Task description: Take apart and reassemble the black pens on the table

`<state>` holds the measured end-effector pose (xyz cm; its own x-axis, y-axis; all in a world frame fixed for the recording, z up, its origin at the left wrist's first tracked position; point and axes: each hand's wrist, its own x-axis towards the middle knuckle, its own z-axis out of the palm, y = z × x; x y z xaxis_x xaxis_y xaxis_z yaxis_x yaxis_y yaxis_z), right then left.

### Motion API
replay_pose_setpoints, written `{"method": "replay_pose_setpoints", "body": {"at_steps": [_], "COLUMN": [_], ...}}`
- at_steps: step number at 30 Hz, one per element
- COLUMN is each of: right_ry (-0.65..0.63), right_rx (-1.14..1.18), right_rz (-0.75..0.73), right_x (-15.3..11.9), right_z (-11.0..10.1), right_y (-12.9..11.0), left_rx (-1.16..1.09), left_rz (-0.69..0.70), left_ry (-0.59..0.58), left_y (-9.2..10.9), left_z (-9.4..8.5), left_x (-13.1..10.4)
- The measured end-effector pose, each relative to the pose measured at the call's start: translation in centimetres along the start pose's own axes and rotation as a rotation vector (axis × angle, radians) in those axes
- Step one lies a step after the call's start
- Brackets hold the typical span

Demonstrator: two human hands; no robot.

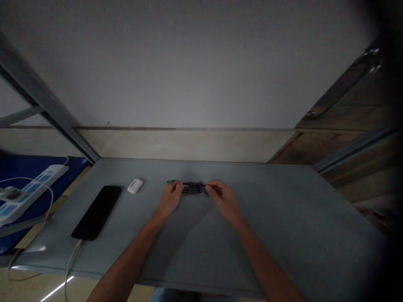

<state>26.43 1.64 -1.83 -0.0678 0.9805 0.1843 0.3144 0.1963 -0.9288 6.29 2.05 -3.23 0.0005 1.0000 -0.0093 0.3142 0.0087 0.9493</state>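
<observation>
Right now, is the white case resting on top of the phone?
No, the white case lies on the grey table beside the black phone, with bare tabletop between them.

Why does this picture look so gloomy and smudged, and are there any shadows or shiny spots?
Head view: dim, grainy light; a soft black blur swallows the right edge, perhaps something near the lens; faint shadows cross the table, with glare at its near left corner; the dark slender items are too indistinct to identify.
</observation>
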Motion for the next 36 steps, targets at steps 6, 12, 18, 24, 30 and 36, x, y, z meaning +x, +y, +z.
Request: {"method": "replay_pose_setpoints", "body": {"at_steps": [6, 12, 18, 24, 30, 36], "right_ry": [-0.031, -0.032, -0.043, -0.044, -0.043, -0.129], "right_rx": [0.005, 0.018, 0.034, 0.029, 0.040, -0.015], "right_rz": [0.042, 0.024, 0.010, 0.050, -0.007, 0.042], "right_x": [-0.2, 0.0, 0.0, -0.2, 0.2, -0.1], "right_z": [-0.1, 0.0, 0.1, 0.1, 0.0, 0.2], "right_y": [0.3, 0.4, 0.3, 0.7, 0.7, 0.5], "left_rx": [0.140, 0.053, 0.021, 0.144, 0.142, 0.181], "left_rz": [0.105, 0.038, 0.006, 0.098, 0.075, 0.100], "left_ry": [0.014, -0.001, 0.017, 0.007, 0.019, 0.002], "left_y": [0.5, 0.0, -0.4, 0.0, -0.4, 0.3], "left_z": [0.0, 0.3, 0.1, 0.3, 0.4, 0.4], "left_x": [-0.3, -0.2, 0.1, -0.1, -0.1, -0.4]}}
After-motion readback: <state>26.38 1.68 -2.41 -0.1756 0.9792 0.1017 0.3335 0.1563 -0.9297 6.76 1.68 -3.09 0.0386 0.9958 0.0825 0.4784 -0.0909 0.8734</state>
